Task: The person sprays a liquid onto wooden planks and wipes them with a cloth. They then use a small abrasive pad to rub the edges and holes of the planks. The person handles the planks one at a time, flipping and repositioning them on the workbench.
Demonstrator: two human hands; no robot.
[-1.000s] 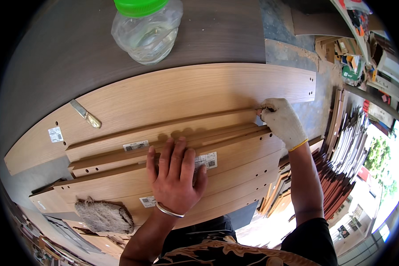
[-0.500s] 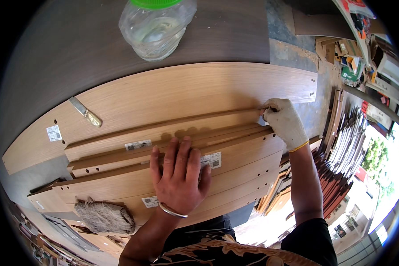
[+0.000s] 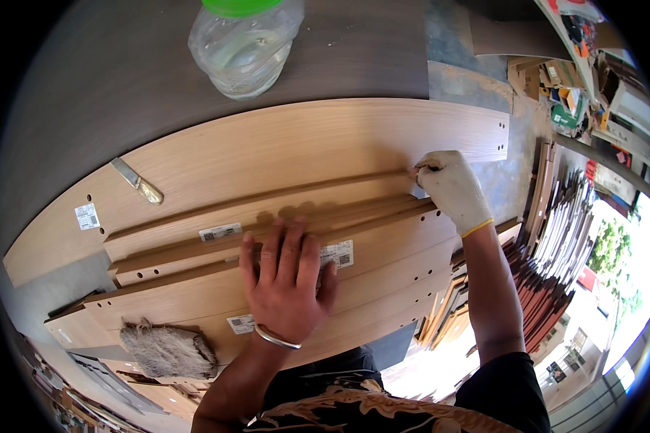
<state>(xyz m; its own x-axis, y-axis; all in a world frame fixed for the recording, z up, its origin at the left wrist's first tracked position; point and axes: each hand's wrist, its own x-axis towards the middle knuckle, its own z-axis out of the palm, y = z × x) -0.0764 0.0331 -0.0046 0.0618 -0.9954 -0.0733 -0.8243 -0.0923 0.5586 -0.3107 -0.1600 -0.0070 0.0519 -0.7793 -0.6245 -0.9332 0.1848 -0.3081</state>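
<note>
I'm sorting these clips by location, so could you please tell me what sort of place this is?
Probably a woodworking workshop, judging by the drilled wood-grain boards, the knife lying on one, and the rows of long strips at right.

Left hand (image 3: 285, 287) palm down, gloved right hand (image 3: 448, 187) curled, right arm (image 3: 495, 292) outstretched

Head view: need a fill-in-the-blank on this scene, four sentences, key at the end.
1. The lid of the clear jar is ____ in colour.
2. The right hand wears a whitish ____.
3. The left hand is on the wooden boards with its palm facing ____.
4. In the picture, the shaggy grey pad lies to the ____ of the left hand.

Missing words: green; glove; down; left.
</note>
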